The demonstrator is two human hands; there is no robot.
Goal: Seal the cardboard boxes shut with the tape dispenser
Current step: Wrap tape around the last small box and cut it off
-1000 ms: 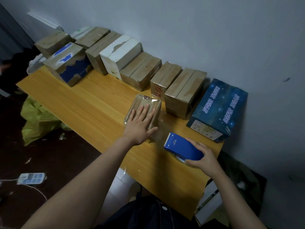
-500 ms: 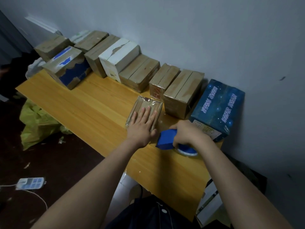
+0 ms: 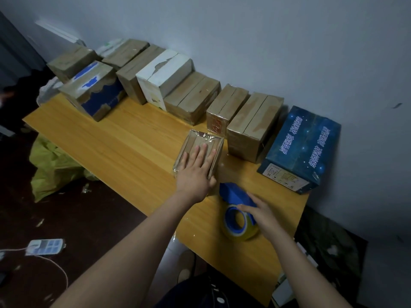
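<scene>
A small cardboard box (image 3: 195,138) wrapped in shiny clear tape lies on the wooden table (image 3: 115,147). My left hand (image 3: 196,172) rests flat on its top, fingers spread. Just right of it the blue tape dispenser (image 3: 236,204) with its roll of clear tape sits tipped on the table near the front edge. My right hand (image 3: 259,213) grips the dispenser from the right side.
A row of several boxes lines the wall: brown ones (image 3: 253,123), a white one (image 3: 163,74), a blue-and-brown one (image 3: 95,92) and a dark blue printed box (image 3: 304,147). On the floor to the left lie a yellow bag (image 3: 51,165) and a power strip (image 3: 44,246).
My right hand has pulled the dispenser back from the box toward the table's front edge and tipped it so the roll faces up. The left hand stays on the box.
</scene>
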